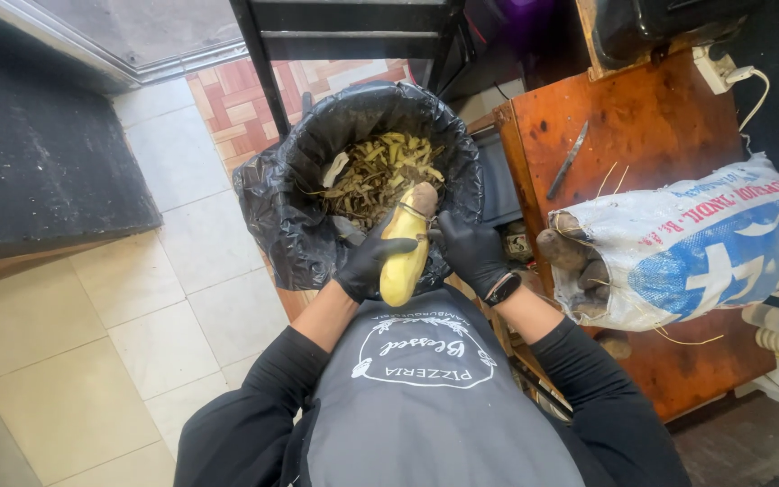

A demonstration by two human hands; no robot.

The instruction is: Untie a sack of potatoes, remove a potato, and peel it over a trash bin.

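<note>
Both gloved hands, left hand (373,261) and right hand (471,252), grip pinching a half-peeled potato (405,245) over the peel-filled bin (295,225).

We find open passage over the tiled floor (119,307) to the left. Ahead, the black-lined bin (295,212) of peelings blocks the way. To the right, the sack of potatoes (696,243) fills the wooden table's (642,117) near edge; a knife (568,159) lies mid-table, far corner partly free.
</note>
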